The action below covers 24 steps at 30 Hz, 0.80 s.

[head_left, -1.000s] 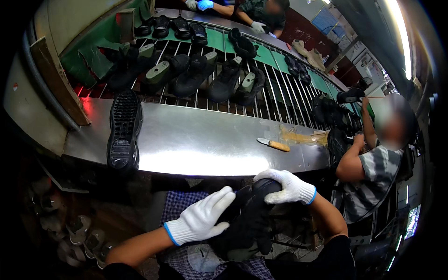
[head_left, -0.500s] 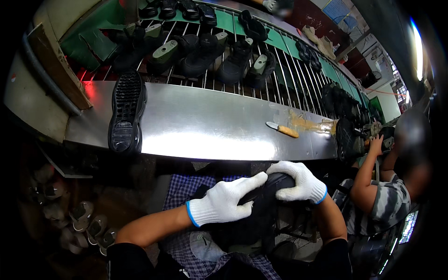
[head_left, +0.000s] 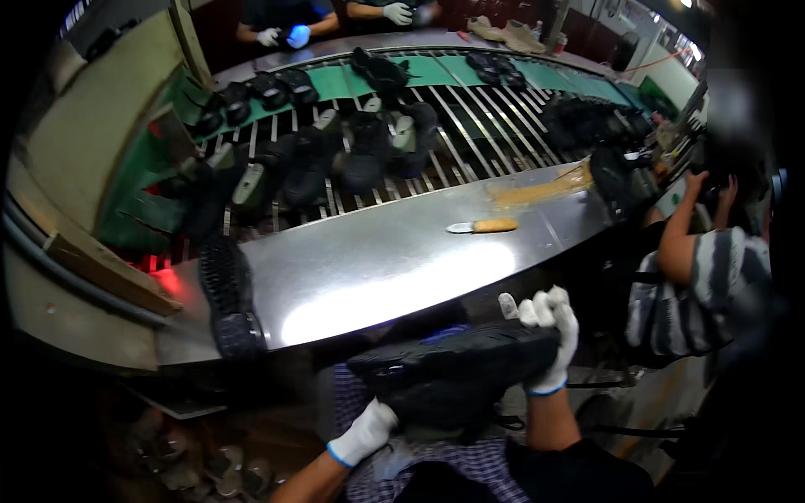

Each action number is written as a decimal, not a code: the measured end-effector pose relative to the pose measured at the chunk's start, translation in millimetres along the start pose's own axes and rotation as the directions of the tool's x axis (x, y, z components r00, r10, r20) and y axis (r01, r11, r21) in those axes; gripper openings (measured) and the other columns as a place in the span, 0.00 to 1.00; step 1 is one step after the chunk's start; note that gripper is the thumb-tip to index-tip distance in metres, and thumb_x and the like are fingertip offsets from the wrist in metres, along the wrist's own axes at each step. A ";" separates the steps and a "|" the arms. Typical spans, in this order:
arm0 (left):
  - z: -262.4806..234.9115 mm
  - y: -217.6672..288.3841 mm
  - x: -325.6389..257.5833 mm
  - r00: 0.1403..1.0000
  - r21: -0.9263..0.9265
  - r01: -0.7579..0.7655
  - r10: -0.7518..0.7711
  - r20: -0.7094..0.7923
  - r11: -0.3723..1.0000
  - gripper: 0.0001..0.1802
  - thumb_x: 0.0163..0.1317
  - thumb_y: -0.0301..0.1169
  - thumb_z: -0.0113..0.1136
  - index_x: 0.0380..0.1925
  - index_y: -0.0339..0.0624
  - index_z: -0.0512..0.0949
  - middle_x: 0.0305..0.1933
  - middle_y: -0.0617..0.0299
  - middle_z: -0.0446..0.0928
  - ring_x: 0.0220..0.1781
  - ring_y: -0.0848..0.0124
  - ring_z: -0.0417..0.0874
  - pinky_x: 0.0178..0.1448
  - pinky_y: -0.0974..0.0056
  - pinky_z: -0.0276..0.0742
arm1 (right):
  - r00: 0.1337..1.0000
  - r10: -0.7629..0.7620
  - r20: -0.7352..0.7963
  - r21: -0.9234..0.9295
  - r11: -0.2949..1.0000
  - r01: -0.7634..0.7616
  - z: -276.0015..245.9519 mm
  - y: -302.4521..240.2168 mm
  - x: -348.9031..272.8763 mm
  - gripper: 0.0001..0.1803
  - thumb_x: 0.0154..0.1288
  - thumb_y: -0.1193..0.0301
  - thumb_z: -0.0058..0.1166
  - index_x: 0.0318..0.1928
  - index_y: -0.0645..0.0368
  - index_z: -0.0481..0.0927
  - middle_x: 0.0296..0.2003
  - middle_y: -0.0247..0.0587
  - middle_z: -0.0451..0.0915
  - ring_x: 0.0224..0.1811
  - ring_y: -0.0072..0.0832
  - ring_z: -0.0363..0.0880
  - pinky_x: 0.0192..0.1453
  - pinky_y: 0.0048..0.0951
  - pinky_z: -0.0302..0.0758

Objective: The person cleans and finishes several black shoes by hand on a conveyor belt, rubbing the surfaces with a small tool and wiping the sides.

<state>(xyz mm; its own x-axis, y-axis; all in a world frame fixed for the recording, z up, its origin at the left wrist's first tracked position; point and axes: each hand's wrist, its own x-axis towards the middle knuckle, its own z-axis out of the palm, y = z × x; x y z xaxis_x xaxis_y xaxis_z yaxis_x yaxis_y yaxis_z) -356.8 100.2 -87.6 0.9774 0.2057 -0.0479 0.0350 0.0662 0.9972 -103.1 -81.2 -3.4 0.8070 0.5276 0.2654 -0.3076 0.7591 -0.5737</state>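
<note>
A black shoe (head_left: 453,373) lies sideways over my lap, held between my two gloved hands. My left hand (head_left: 365,433), in a white knit glove with a blue cuff, grips its lower left end; the fingertips are partly hidden behind it. Around the right end goes my right hand (head_left: 553,339), gloved alike, with its fingers showing past the shoe's upper edge. Beyond the shoe, on the metal ledge, rests a knife (head_left: 495,225) with a short blade and a yellowish handle. A black shoe sole (head_left: 226,293) stands at the ledge's left end, tread showing.
Behind the metal ledge (head_left: 377,277), a roller conveyor (head_left: 461,126) carries several black shoes (head_left: 366,155). Brownish residue (head_left: 541,191) covers the ledge's right part. A co-worker in a striped shirt (head_left: 713,268) is at right; gloved hands of others (head_left: 396,13) show across the conveyor. Shoes (head_left: 226,469) sit lower left.
The shoe has turned from upright to lying sideways. My left hand has moved down and left to its lower end; my right hand has shifted to its right end. The view has swung.
</note>
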 end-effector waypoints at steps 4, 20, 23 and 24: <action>-70.3 15.8 39.7 0.971 -0.124 -0.196 0.174 -0.167 0.973 0.42 0.86 0.59 0.32 0.75 0.28 0.67 0.73 0.46 0.76 0.74 0.57 0.78 0.78 0.54 0.74 | 0.895 0.409 0.177 -0.066 0.912 -0.404 5.2 5.0 -21.8 0.48 0.58 0.64 0.80 0.77 0.53 0.71 0.64 0.49 0.79 0.70 0.44 0.79 0.75 0.54 0.78; 7.1 -9.1 163.0 0.984 -0.204 -0.169 0.153 -0.090 0.964 0.18 0.81 0.29 0.53 0.33 0.28 0.85 0.38 0.48 0.89 0.38 0.65 0.88 0.50 0.61 0.86 | 0.770 0.577 0.272 -0.940 -0.013 0.342 89.5 -8.2 -31.6 0.37 0.65 0.58 0.68 0.67 0.70 0.75 0.63 0.61 0.76 0.62 0.54 0.80 0.72 0.53 0.76; 1.1 5.8 151.6 0.966 -0.132 -0.176 0.146 -0.212 0.975 0.21 0.79 0.26 0.52 0.26 0.28 0.84 0.34 0.47 0.88 0.38 0.63 0.89 0.51 0.59 0.86 | 0.688 0.644 0.336 -0.914 0.047 0.403 74.1 -22.7 -106.3 0.19 0.60 0.58 0.72 0.39 0.61 0.84 0.41 0.48 0.84 0.47 0.45 0.86 0.73 0.56 0.76; 1.4 9.6 144.8 0.969 -0.138 -0.167 0.137 -0.206 0.976 0.20 0.79 0.27 0.52 0.26 0.28 0.84 0.34 0.47 0.88 0.39 0.63 0.89 0.51 0.59 0.86 | 0.688 0.641 0.340 -0.926 0.100 0.364 70.9 -16.7 -110.6 0.16 0.60 0.59 0.71 0.34 0.60 0.85 0.34 0.46 0.85 0.41 0.42 0.87 0.74 0.55 0.76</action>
<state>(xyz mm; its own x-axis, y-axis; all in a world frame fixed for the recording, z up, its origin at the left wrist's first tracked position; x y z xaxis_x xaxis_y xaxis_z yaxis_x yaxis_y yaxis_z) -214.6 129.3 -84.9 0.9088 0.4099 0.0782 -0.1580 0.1645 0.9737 -223.0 -125.2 31.8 0.1871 0.9792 0.0784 0.7296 -0.0851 -0.6785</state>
